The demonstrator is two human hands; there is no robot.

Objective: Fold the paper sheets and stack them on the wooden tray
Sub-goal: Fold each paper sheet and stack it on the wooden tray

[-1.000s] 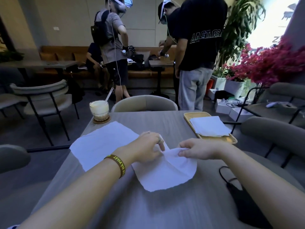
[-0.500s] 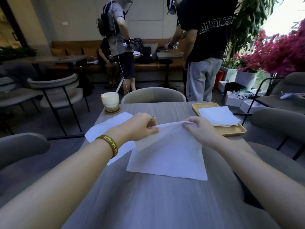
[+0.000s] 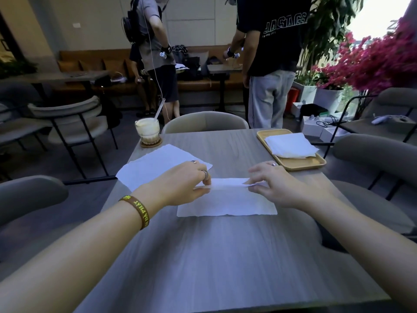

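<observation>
Both hands, left hand and right hand, pinch the far edge of the paper sheet at mid-surface, apparently to fold it nearward. Left lies an unfolded sheet; far right, the wooden tray carries folded sheets.

The setting is a café-type interior. A grey wood-grain table occupies the foreground. Grey upholstered chairs with black metal frames stand around it. A brown leather bench runs along the pale rear wall, with a second long table in front of it. Daylight enters from a window at upper right. Pink flowering plants in white planters stand beneath it, beside a tall green plant. The floor is dark grey.
</observation>
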